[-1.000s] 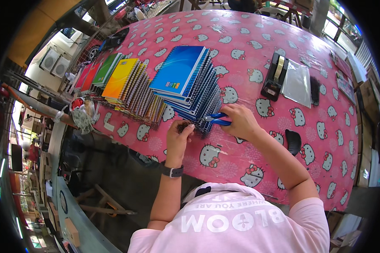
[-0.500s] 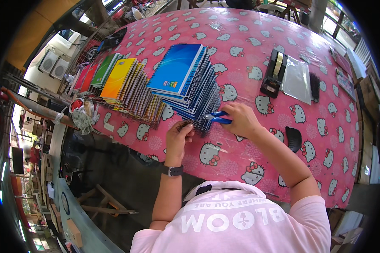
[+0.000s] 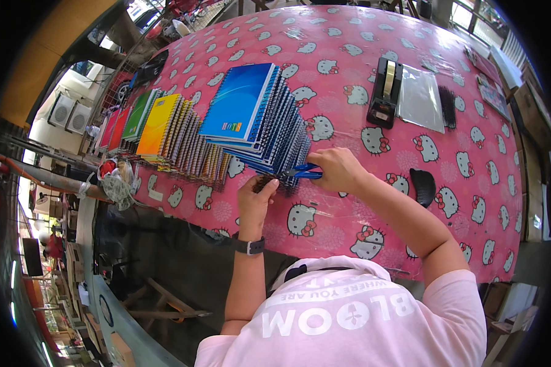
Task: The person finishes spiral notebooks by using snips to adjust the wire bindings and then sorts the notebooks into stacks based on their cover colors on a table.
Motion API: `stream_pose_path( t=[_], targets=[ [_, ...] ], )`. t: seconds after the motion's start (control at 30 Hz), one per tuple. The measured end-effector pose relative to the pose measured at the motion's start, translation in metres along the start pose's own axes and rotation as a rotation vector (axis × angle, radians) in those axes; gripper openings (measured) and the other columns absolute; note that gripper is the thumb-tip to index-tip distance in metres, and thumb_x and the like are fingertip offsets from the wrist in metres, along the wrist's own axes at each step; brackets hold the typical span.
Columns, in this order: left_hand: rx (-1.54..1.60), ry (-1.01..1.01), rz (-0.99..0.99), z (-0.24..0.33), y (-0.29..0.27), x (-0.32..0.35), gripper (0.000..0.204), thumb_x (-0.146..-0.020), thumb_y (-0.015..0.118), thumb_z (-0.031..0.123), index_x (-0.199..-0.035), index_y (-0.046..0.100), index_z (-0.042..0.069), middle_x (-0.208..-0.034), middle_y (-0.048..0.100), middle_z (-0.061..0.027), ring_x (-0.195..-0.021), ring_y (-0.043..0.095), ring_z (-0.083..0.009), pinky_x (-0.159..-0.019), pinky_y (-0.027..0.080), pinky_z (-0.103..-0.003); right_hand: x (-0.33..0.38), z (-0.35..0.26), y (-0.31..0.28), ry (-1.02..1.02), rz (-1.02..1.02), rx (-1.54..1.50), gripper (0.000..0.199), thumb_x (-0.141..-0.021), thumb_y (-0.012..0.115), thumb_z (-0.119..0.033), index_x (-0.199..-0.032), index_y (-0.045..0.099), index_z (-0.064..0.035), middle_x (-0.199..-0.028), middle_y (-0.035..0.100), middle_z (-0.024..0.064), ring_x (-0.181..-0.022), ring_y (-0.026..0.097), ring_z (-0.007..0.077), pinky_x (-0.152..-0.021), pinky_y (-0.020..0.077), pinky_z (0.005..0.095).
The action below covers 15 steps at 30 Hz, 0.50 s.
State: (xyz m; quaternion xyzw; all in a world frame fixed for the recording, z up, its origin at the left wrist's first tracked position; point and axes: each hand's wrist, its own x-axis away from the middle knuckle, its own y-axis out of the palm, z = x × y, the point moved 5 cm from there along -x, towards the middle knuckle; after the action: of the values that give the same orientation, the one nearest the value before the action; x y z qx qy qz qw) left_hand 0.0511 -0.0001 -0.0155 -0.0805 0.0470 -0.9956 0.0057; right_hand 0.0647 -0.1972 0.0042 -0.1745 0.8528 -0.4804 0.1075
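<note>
My right hand grips blue-handled pliers from the right. Their metal jaws point left, at the near lower corner of a tall stack of blue spiral notebooks. Close to the jaw tips, my left hand is closed in a pinch, thumb uppermost. Something dark and wiry shows at its fingers beside the stack's lower edge; I cannot make out exactly what it is. The notebooks lean in a staggered pile, dark wire bindings facing right.
Yellow, green and red spiral notebooks line the left of the pink patterned table. To the right are a black tape dispenser, clear plastic sleeves, a dark coil bundle and a black curved object.
The pliers have moved a little left and down, their jaws now nearer my left fingertips. The view has shifted slightly, so the table's things appear farther left.
</note>
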Motion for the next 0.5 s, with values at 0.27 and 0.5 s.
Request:
stream_pose_path(
  t=[0.27,0.5],
  targets=[
    [0.002,-0.008,-0.037,-0.003,0.0,-0.001,0.018,-0.076,0.068,0.014,-0.086,0.061,0.001,-0.071,0.061,-0.0017,-0.058,0.054,-0.007,-0.046,0.043,-0.02,0.01,0.003,-0.001,-0.156,0.29,0.134,0.041,-0.065,0.071,-0.03,-0.097,0.058,-0.0084,-0.09,0.057,0.0068,-0.095,0.055,0.0234,-0.078,0.04,0.0383],
    [-0.432,0.204,0.073,0.003,0.001,0.0,0.019,-0.077,0.068,0.018,-0.087,0.062,0.002,-0.067,0.06,-0.0022,-0.054,0.053,-0.0075,-0.043,0.041,-0.021,0.003,0.003,0.007,-0.059,0.084,0.029,0.034,-0.065,0.07,-0.026,-0.092,0.059,-0.0076,-0.082,0.058,0.0091,-0.087,0.058,0.0281,-0.073,0.0452,0.0409]
  ],
)
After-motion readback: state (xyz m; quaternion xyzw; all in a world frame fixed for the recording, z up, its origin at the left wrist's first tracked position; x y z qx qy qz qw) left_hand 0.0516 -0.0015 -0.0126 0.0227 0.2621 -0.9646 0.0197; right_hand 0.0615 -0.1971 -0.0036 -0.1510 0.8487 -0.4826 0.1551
